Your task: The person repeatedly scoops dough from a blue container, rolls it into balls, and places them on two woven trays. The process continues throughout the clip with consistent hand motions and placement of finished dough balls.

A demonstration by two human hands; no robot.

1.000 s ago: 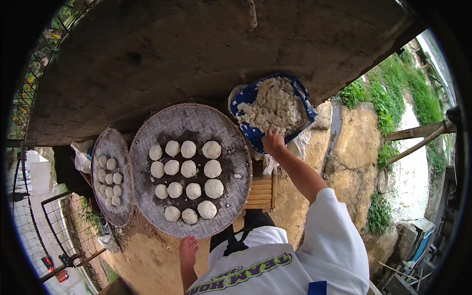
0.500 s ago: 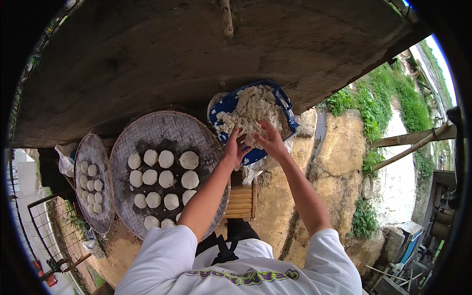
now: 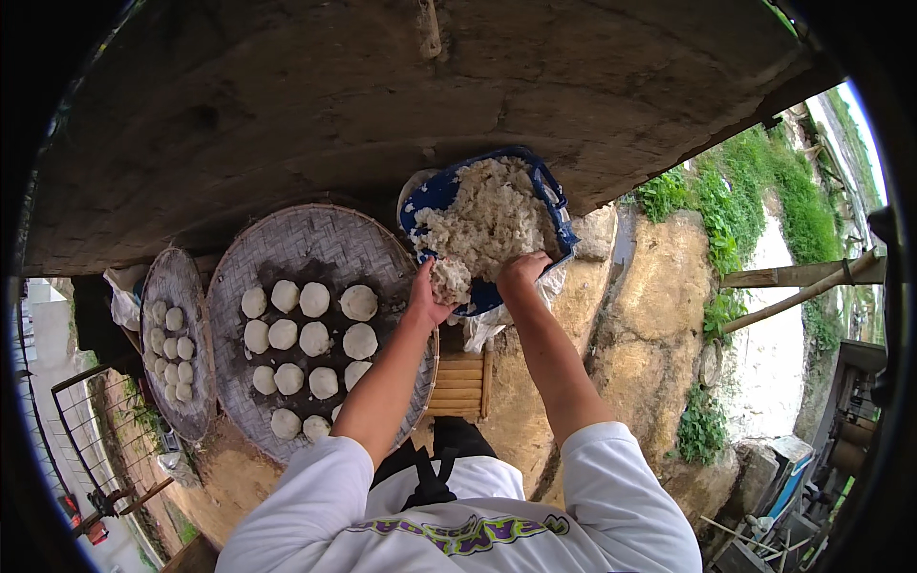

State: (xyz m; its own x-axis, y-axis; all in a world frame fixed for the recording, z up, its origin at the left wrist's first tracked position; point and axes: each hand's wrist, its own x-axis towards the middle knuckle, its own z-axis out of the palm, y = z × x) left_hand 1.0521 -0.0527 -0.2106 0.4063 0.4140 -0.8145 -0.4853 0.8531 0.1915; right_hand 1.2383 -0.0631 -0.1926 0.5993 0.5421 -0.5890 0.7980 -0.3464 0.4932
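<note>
so we've got our left hand cupped round a rough clump of pale, doughy mash, fingers and thumb curled against it, right at the lower left edge of the blue tub. our right hand is over at the tub's lower right, against the big heap of mash. its fingertips are hidden, so we can't tell if they're spread or pinching anything. the heap fills most of the tub, with bare blue showing down its left side. crumpled plastic hangs out under the tub.

just left of that we have a big round woven tray with white balls set out in rows, and our left forearm covers part of it. further left there's a smaller woven tray with smaller balls bunched together. a rough brown wall rises behind it all.
</note>
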